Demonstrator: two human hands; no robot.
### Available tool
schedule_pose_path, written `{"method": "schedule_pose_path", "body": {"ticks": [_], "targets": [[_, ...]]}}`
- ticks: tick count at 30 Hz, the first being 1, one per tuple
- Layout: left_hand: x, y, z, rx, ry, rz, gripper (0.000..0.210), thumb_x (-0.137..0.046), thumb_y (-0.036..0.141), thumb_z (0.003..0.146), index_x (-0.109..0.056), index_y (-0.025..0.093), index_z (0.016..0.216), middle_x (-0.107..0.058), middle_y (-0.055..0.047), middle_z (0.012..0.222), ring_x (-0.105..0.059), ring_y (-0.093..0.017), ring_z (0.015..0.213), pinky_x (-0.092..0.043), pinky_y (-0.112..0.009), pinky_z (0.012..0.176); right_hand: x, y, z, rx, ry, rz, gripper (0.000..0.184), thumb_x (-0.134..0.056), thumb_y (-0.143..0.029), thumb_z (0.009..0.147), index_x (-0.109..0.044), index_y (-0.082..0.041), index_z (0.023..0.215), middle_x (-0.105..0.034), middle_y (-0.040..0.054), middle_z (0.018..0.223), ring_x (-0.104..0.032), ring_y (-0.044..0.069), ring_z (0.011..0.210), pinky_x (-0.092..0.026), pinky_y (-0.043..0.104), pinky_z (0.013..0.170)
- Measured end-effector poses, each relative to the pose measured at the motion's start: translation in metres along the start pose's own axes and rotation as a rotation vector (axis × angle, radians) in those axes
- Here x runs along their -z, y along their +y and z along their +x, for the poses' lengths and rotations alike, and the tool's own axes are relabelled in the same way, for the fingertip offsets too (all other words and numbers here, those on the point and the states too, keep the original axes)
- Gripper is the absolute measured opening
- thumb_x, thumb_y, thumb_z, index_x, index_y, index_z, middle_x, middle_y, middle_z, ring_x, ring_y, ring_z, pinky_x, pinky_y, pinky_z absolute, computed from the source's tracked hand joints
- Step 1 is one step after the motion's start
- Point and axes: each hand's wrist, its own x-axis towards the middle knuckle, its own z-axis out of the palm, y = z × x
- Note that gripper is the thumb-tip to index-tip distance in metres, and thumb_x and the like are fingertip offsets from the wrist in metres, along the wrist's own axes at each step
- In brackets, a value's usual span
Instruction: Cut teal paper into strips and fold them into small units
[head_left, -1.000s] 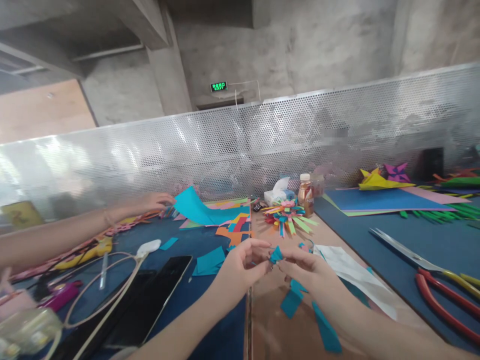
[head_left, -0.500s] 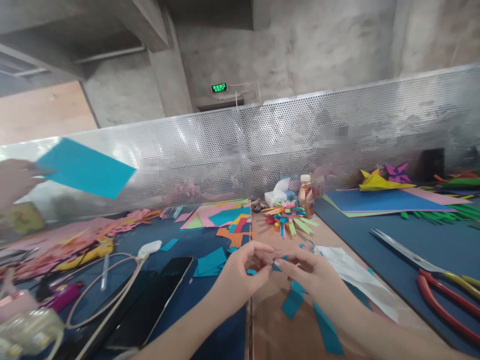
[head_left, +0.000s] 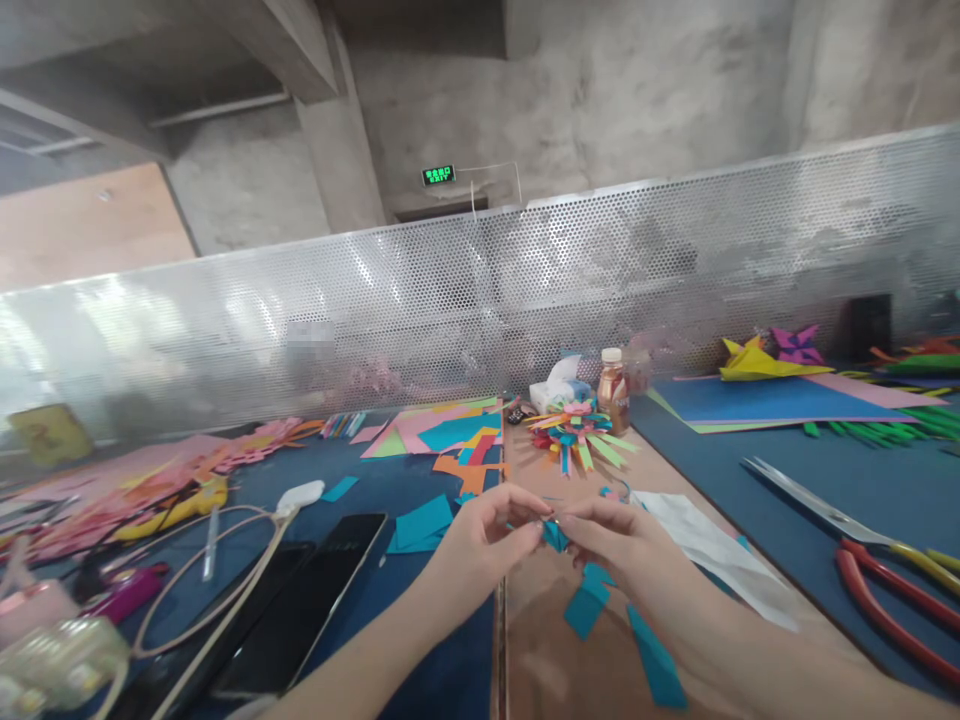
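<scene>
Both hands meet above the brown middle panel of the desk [head_left: 555, 670], the fingers of the left hand [head_left: 480, 545] and the fingers of the right hand [head_left: 630, 550] pinching a small piece of blue paper [head_left: 556, 537] between them, nearer the panel's left edge than its right; the fingertips cover part of it and it is tiny, so its exact fold is hard to make out. Below the right hand, two blue scraps lie on the panel, a short piece [head_left: 587, 605] and a longer strip [head_left: 657, 660]. A crumpled white sheet [head_left: 712, 550] lies along the panel's right edge. Toward the far edge stand a colourful paper flower [head_left: 574, 432], a tissue box [head_left: 549, 396] and a capped bottle [head_left: 613, 398], close together. On the dark blue part of the desk to the left, a few blue sheets [head_left: 420, 525] lie just beside the left hand, with orange scraps [head_left: 466, 470] farther off by the panel's left edge and a black phone [head_left: 307, 600] nearer the wearer. On the dark blue part to the right, red-handled scissors [head_left: 855, 530] lie open with the tips toward the far edge, and large coloured sheets [head_left: 780, 400] lie near the far left corner of that part, a yellow paper shape [head_left: 750, 360] on top
</scene>
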Motion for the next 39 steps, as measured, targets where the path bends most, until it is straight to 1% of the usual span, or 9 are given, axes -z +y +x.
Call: {"method": "schedule_pose_path", "body": {"ticks": [4,7,11,19,22,27,31,34,39], "targets": [[-0.004,-0.004,0.001,0.043,-0.103,-0.028,0.019,-0.061,0.024,0.067,-0.056,0.015,0.083,-0.062,-0.002,0.078,-0.057,-0.013,0.07,-0.043,-0.025,0.066,-0.004,-0.006,-0.007,0.004,-0.004,0.024,0.012,-0.065,-0.027,0.064,-0.064,-0.016,0.06,-0.061,-0.0002,0.056,-0.051,0.009,0.053,-0.038,0.02,0.054],[-0.007,-0.003,0.0,0.039,-0.152,-0.071,0.015,-0.06,0.025,0.069,-0.058,0.014,0.08,-0.064,-0.003,0.075,-0.058,-0.013,0.07,-0.044,-0.025,0.066,-0.006,-0.008,-0.01,0.024,-0.008,0.048,0.014,-0.063,-0.03,0.066,-0.063,-0.017,0.063,-0.061,-0.0001,0.056,-0.054,0.01,0.054,-0.04,0.022,0.056],[-0.006,-0.002,0.0,0.066,-0.08,-0.129,0.011,-0.056,0.024,0.072,-0.056,0.013,0.074,-0.064,-0.003,0.07,-0.059,-0.013,0.065,-0.046,-0.025,0.061,-0.003,-0.004,-0.005,0.057,0.008,-0.058,0.018,-0.063,-0.033,0.065,-0.061,-0.015,0.064,-0.061,0.0004,0.057,-0.053,0.01,0.055,-0.039,0.021,0.054],[-0.007,0.001,0.003,0.164,0.018,-0.093,0.015,-0.057,0.028,0.068,-0.05,0.015,0.069,-0.06,0.001,0.059,-0.059,-0.013,0.055,-0.047,-0.028,0.06,0.004,0.002,0.007,0.009,-0.063,-0.2,0.014,-0.059,-0.027,0.066,-0.054,-0.015,0.059,-0.055,-0.0024,0.053,-0.048,0.008,0.048,-0.037,0.021,0.05],[-0.006,0.0,0.003,0.171,0.0,-0.065,0.015,-0.053,0.029,0.07,-0.048,0.016,0.072,-0.06,0.001,0.056,-0.059,-0.014,0.053,-0.047,-0.028,0.058,0.004,0.003,0.005,0.053,-0.101,-0.33,0.013,-0.057,-0.025,0.067,-0.054,-0.015,0.06,-0.054,-0.0019,0.056,-0.047,0.009,0.052,-0.038,0.022,0.051],[-0.005,-0.001,0.003,0.131,-0.013,-0.001,0.012,-0.053,0.025,0.071,-0.048,0.015,0.073,-0.059,0.001,0.059,-0.058,-0.012,0.054,-0.045,-0.025,0.056,0.004,0.004,0.002,0.111,-0.104,-0.433,0.013,-0.051,-0.026,0.072,-0.054,-0.015,0.065,-0.056,-0.0002,0.063,-0.049,0.011,0.057,-0.039,0.023,0.054],[-0.004,-0.004,0.004,0.091,-0.022,0.026,0.009,-0.052,0.023,0.071,-0.048,0.015,0.074,-0.058,0.0,0.06,-0.058,-0.012,0.057,-0.045,-0.024,0.057,0.002,0.001,-0.001,0.247,-0.073,-0.622,0.012,-0.049,-0.025,0.074,-0.058,-0.018,0.076,-0.059,0.0014,0.073,-0.052,0.013,0.065,-0.04,0.025,0.059],[-0.003,-0.008,0.004,0.038,-0.014,0.086,0.007,-0.05,0.021,0.073,-0.049,0.015,0.076,-0.059,-0.001,0.066,-0.059,-0.013,0.062,-0.045,-0.025,0.06,0.001,-0.002,-0.005,0.341,-0.007,-0.751,0.012,-0.049,-0.024,0.074,-0.058,-0.018,0.08,-0.057,0.0015,0.073,-0.05,0.012,0.061,-0.04,0.024,0.055],[-0.003,-0.012,0.001,-0.035,-0.02,0.183,0.009,-0.047,0.021,0.074,-0.05,0.016,0.081,-0.06,-0.003,0.075,-0.058,-0.014,0.071,-0.046,-0.026,0.064,0.001,-0.002,-0.005,0.459,-0.003,-0.796,0.01,-0.05,-0.023,0.075,-0.058,-0.018,0.081,-0.056,0.0017,0.072,-0.05,0.012,0.06,-0.042,0.024,0.055]]}}
